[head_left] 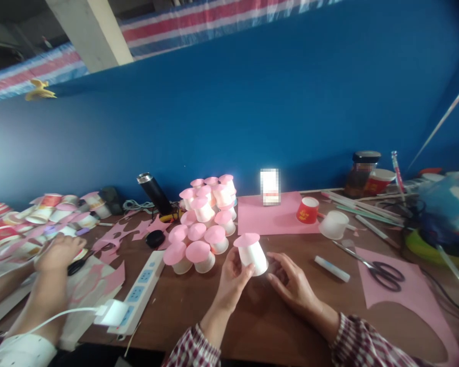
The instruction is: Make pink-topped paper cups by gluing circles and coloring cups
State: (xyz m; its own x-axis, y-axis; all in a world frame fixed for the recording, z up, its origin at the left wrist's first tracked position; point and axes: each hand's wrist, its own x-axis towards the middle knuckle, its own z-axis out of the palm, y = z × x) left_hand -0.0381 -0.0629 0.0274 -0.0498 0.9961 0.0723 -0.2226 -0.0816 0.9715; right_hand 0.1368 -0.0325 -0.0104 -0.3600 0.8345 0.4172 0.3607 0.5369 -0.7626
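A white paper cup [256,259], upside down and a little tilted, carries a shallow pink paper cone [247,239] on its base. My left hand [232,285] is closed around the cup's left side, thumb at the front. Just right of the cup, my right hand [296,285] has curved fingers apart and holds nothing. Close behind my left hand stand several rows of upturned cups topped with pink paper [204,211]. A white glue tube [332,269] lies to the right of my right hand.
Dark-handled scissors [384,272] lie on cut pink paper [409,290]. A red cup [307,210] and a white cup [334,225] stand by a pink sheet [275,227]. At left are a power strip [141,290], a black flask [155,193] and a co-worker's hands [61,252] among piled cups.
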